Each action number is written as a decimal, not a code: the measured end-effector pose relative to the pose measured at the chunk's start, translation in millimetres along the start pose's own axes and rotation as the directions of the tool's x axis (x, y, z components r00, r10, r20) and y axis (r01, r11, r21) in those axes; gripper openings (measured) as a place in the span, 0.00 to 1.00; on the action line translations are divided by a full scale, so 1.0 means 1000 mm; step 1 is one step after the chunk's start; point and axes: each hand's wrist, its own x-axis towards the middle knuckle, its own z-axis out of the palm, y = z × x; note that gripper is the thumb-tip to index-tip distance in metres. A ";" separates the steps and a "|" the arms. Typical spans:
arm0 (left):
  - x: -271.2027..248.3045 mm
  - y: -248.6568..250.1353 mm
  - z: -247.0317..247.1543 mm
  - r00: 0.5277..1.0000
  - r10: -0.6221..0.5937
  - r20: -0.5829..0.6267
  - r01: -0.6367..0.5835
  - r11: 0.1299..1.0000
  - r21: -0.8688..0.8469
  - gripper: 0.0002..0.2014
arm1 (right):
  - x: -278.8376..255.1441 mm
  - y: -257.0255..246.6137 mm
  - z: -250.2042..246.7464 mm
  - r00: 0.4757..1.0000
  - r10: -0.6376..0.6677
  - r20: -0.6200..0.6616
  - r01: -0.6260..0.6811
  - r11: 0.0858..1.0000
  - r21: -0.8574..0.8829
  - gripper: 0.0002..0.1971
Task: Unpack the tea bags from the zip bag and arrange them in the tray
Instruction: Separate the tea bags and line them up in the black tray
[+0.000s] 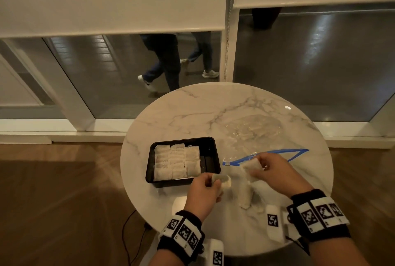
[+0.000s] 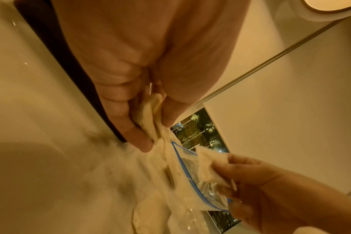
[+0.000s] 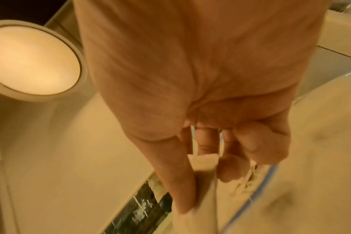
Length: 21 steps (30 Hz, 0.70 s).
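Observation:
A black tray (image 1: 213,150) on the round marble table (image 1: 213,103) holds three columns of pale tea bags (image 1: 177,162); its right strip is bare. My left hand (image 1: 210,182) pinches one tea bag (image 1: 222,180) just off the tray's near right corner, and the left wrist view shows the same tea bag (image 2: 150,117) between thumb and fingers. My right hand (image 1: 258,167) pinches another tea bag (image 1: 251,164) over the blue mouth of the clear zip bag (image 1: 269,153). Several loose tea bags (image 1: 245,197) lie between the hands.
The zip bag's clear body (image 1: 252,128) spreads over the table's far right. Behind the table stands a glass wall, and two people (image 1: 168,60) walk past it. A black cable (image 1: 128,229) runs on the wooden floor at the near left.

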 end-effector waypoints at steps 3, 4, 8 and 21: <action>0.001 -0.001 0.007 0.997 -0.036 0.061 0.030 0.994 0.102 0.12 | -0.002 -0.006 -0.011 0.996 -0.036 -0.077 0.051 0.978 0.201 0.04; 0.001 -0.001 0.007 0.997 -0.043 0.072 0.032 0.989 0.143 0.15 | -0.004 -0.008 -0.011 0.995 -0.038 -0.094 0.062 0.962 0.265 0.04; 0.001 -0.004 0.005 0.995 -0.018 0.095 -0.001 0.979 0.203 0.17 | -0.010 -0.016 -0.002 0.996 0.003 -0.089 0.033 0.918 0.396 0.09; -0.005 0.025 -0.023 0.964 0.203 -0.171 -0.227 0.964 -0.135 0.05 | -0.005 -0.056 0.066 0.992 -0.053 -0.113 0.101 0.877 0.470 0.05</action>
